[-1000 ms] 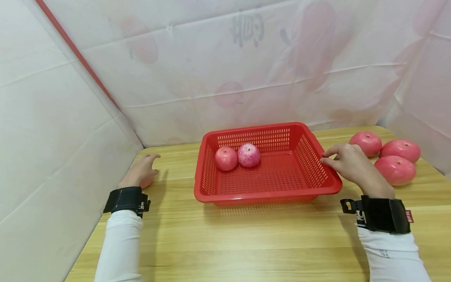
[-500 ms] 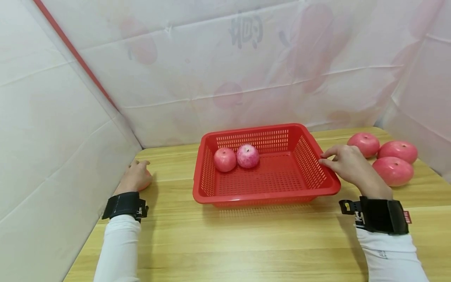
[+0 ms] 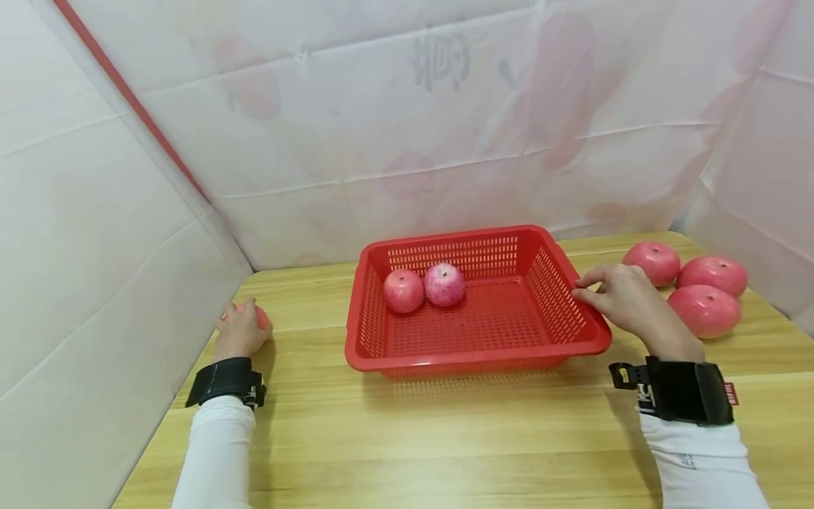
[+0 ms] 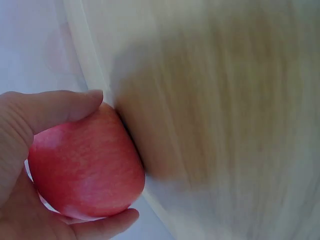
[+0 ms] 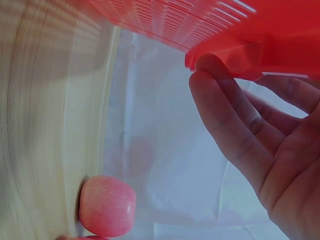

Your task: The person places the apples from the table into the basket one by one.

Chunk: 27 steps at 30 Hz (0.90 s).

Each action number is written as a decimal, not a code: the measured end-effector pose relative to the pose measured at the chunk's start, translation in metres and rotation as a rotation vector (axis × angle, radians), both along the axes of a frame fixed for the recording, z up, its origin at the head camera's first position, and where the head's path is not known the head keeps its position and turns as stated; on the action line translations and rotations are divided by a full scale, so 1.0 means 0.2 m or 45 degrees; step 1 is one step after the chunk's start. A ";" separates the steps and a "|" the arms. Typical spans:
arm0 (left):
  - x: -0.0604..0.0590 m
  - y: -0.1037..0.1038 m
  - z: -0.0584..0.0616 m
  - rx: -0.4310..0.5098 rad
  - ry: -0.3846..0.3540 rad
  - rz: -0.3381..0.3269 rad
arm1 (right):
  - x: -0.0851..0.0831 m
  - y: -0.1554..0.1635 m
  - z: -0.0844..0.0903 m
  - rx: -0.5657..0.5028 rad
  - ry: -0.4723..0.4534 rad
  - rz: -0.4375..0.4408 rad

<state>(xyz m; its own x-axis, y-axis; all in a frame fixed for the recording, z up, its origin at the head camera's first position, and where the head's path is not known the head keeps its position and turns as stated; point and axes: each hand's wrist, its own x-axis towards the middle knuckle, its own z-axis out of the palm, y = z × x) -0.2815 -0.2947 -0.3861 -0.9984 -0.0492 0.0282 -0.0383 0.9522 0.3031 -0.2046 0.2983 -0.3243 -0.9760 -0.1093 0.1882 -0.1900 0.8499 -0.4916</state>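
The left hand (image 3: 240, 332) has closed round an apple (image 4: 86, 162) at the bench's (image 3: 407, 424) left edge and is now gripping it, ready to lift. The right hand (image 3: 626, 300), fingers relaxed, is still steadying the basket's (image 3: 477, 353) right rim, holding nothing.

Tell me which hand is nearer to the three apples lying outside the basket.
Right. The right hand rests at the basket rim just beside the three apples; the left hand is across the table.

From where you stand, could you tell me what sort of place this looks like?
Probably a staged recording booth, not a kitchen: white sheeting walls in a wooden table, which bears only a red basket and apples.
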 end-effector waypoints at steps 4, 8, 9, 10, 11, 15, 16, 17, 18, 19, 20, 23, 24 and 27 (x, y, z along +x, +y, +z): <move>0.00 -0.01 -0.01 0.005 0.016 -0.018 | 0.00 0.00 0.00 0.006 0.003 0.001; -0.01 -0.01 -0.01 0.012 0.011 -0.027 | 0.01 0.01 0.00 0.004 -0.002 0.007; -0.01 -0.01 -0.01 0.014 0.012 -0.031 | 0.01 0.01 0.00 0.007 0.002 0.008; -0.01 -0.01 -0.01 0.014 0.015 -0.033 | 0.01 0.00 0.00 0.007 0.005 0.011; 0.00 -0.01 -0.01 0.012 0.022 -0.031 | 0.00 0.00 0.00 0.006 0.008 0.014; 0.01 -0.02 -0.01 0.006 0.034 -0.020 | 0.00 0.00 0.00 0.007 0.008 0.021; 0.01 -0.02 -0.01 0.006 0.032 -0.014 | 0.00 0.00 0.00 0.004 0.003 0.021; 0.01 -0.02 -0.01 0.006 0.029 -0.007 | 0.00 0.00 0.00 0.002 0.000 0.020; 0.01 -0.01 -0.01 0.007 0.024 -0.004 | 0.00 0.00 0.00 0.001 -0.005 0.019; 0.01 -0.01 0.00 0.008 0.021 0.000 | 0.00 0.00 0.00 0.000 -0.006 0.017; 0.01 -0.01 0.00 0.008 0.018 0.006 | 0.00 0.00 0.00 0.000 -0.004 0.016; 0.01 -0.01 0.00 0.002 0.022 -0.002 | 0.00 0.00 0.00 -0.004 -0.006 0.017; 0.01 -0.01 -0.01 0.001 0.026 -0.005 | 0.00 0.00 0.00 -0.005 -0.007 0.016; 0.01 -0.01 -0.02 -0.001 0.048 -0.009 | 0.00 0.00 0.00 -0.007 -0.007 0.014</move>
